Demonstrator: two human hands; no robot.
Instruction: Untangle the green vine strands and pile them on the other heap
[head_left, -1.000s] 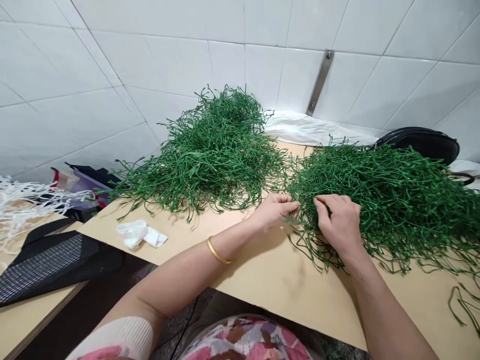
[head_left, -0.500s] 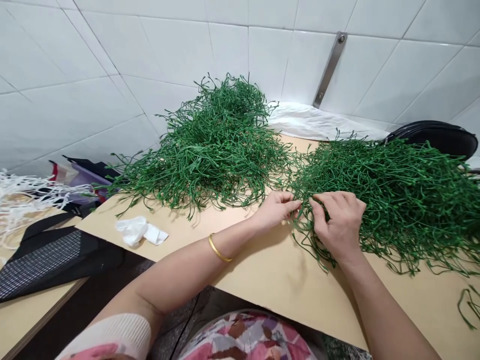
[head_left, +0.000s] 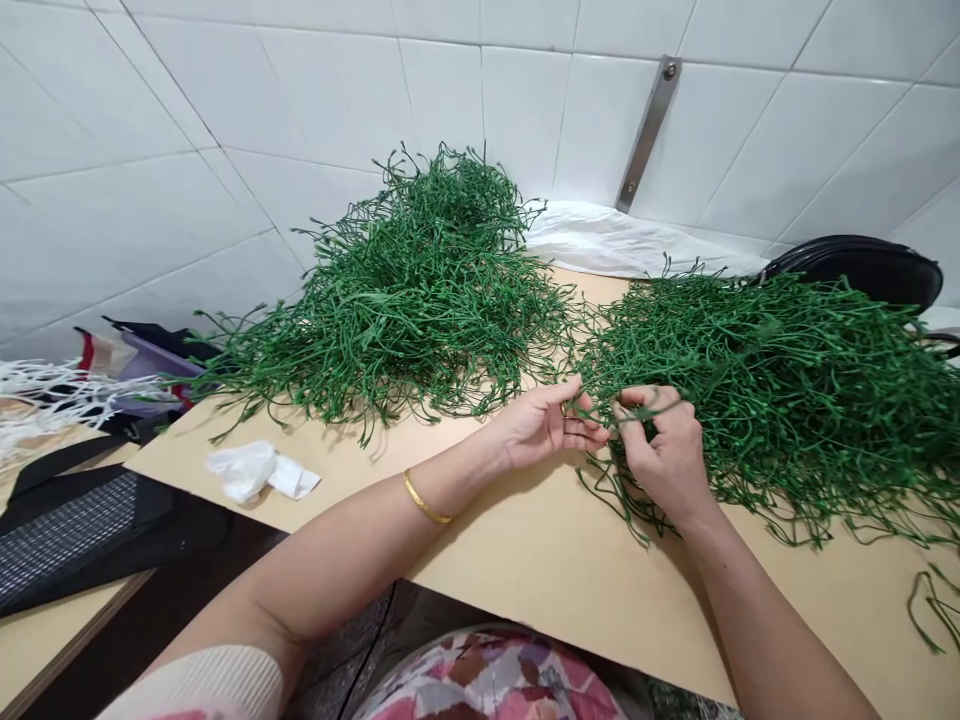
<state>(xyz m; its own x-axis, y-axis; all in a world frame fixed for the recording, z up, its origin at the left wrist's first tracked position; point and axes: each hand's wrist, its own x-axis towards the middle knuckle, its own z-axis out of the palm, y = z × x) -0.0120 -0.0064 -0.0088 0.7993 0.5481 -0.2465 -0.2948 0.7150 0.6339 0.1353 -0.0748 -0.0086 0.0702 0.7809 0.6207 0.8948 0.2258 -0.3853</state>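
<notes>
My left hand (head_left: 551, 425) is turned palm up at the near edge of the right heap, a thin green cord (head_left: 576, 408) lying across its bent fingers. The thumb points up, a little apart from the lower fingers. Close beside it, my right hand (head_left: 666, 450) pinches a green cord between thumb and curled fingers; that stretch is slightly blurred. Beneath and behind my hands spreads a heap of green cords (head_left: 780, 390) with small knotted-looking ends. A second heap of green cords (head_left: 420, 300) lies to the left. Where single strands run between my fingers is hard to make out.
The cords lie on a tan board (head_left: 510, 540) against a tiled wall. Crumpled white tissue (head_left: 259, 472) sits at left, a black case (head_left: 855, 270) at back right, white cloth (head_left: 622, 240) behind. White cords (head_left: 67, 395) and a black mesh item (head_left: 75, 535) are far left.
My left hand has rolled from a pinch to palm up, its lower fingers now showing. My right hand stays near the same spot, still pinching. The view has shifted slightly.
</notes>
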